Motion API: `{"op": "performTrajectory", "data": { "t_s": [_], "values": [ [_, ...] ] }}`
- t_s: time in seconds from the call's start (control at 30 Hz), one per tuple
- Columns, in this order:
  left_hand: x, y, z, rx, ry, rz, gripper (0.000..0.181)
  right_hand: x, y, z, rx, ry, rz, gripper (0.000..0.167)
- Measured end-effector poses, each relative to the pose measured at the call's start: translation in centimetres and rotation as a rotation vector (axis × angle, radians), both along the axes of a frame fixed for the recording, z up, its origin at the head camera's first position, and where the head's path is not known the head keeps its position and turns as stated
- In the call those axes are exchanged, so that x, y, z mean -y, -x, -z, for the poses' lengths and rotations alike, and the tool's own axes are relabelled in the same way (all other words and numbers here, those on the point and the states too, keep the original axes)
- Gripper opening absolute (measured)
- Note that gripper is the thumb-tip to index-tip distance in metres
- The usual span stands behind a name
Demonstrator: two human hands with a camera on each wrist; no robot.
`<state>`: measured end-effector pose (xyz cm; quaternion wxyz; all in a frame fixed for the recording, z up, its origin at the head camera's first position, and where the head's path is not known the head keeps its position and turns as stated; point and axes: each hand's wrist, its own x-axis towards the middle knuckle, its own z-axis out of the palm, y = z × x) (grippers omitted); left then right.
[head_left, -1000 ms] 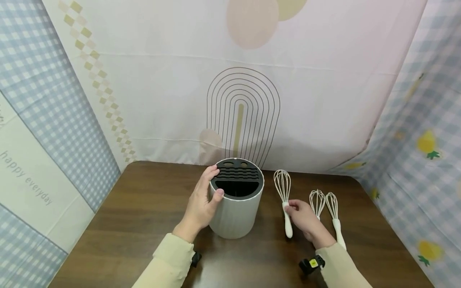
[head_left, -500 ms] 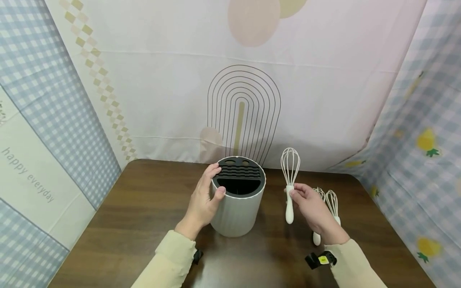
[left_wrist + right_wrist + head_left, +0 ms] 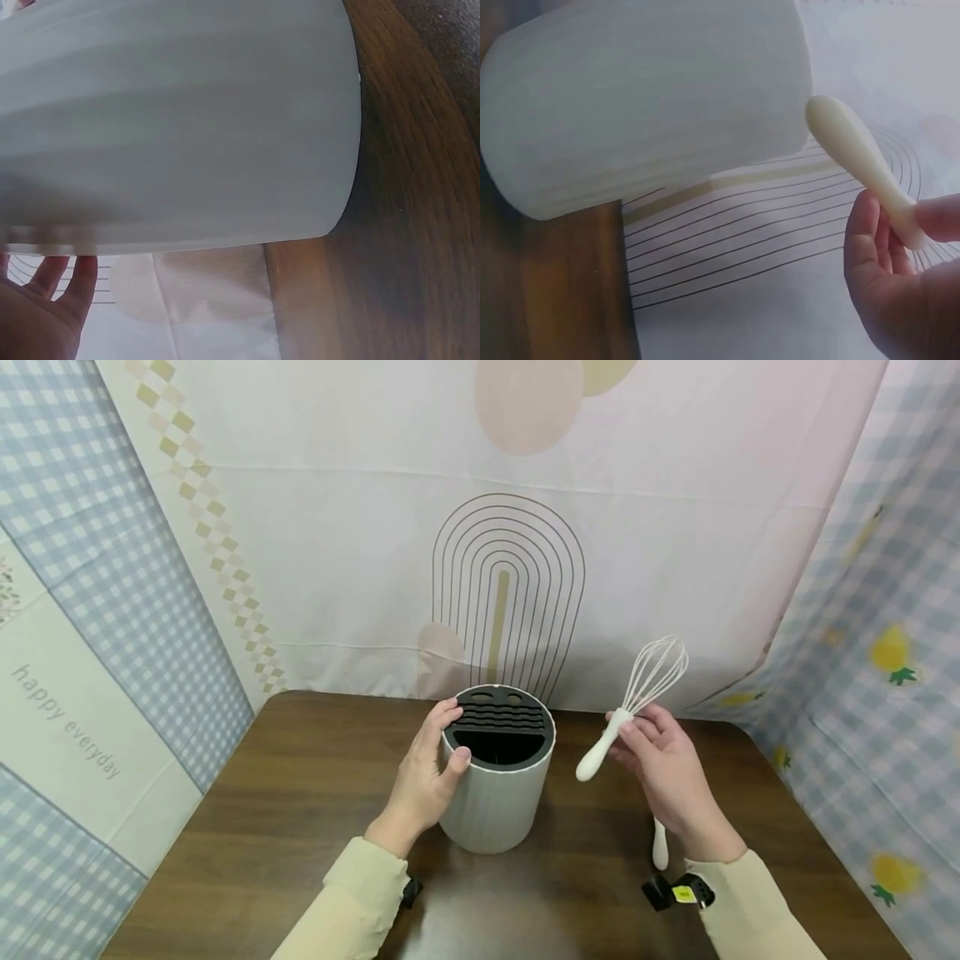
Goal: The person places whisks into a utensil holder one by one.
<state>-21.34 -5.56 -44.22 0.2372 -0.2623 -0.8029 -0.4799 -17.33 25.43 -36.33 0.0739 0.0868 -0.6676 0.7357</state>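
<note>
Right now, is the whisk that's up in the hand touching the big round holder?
Apart. The head view shows brown table in the gap between the whisk and the round holder.

Cream sleeves [image 3: 352, 893] meet black wrist cameras [image 3: 658, 892], one yellow-labelled.

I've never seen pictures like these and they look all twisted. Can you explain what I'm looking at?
There's no robot here, just a person's two bare hands. The wide picture comes from a camera on the person's head, looking down. The other two come from cameras on the wrists, so things look sideways and very close.

The left hand curves round the side of a white container with a black slotted top. It stands on a brown table. The right hand holds a whisk up above the table. Below that arm, another white handle shows; the rest of it is hidden.
</note>
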Motion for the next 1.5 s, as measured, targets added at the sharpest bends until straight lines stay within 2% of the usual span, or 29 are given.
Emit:
{"op": "performTrajectory", "data": {
  "t_s": [0.23,0.4,0.57,0.8,1.0,1.2,1.5],
  "values": [
    [0.0,0.1,0.0,-0.011,-0.002,-0.004,0.064,1.2,-0.1,-1.4,-0.042,0.11,0.014,0.058],
    [0.0,0.0,0.0,-0.009,-0.009,-0.002,0.063,2.7,-0.2,-1.6,-0.056,0.176,0.015,0.055],
    [-0.1,-0.1,0.2,-0.005,-0.022,0.0,0.062,4.2,0.3,-1.4,-0.058,0.2,0.023,0.059],
    [-0.1,-0.2,0.8,0.0,-0.027,-0.018,0.059,6.6,0.4,-0.7,-0.049,0.185,0.031,0.057],
    [0.0,0.0,0.8,-0.025,-0.047,-0.028,0.059,8.1,0.8,-0.5,-0.098,0.179,0.023,0.056],
    [-0.2,0.3,0.9,-0.062,-0.046,-0.026,0.049,8.7,1.2,-0.1,-0.135,0.164,0.046,0.055],
    [-0.1,0.3,0.9,-0.067,-0.081,-0.023,0.047,9.3,1.0,0.1,-0.201,0.005,0.052,0.059]
  ]
}}
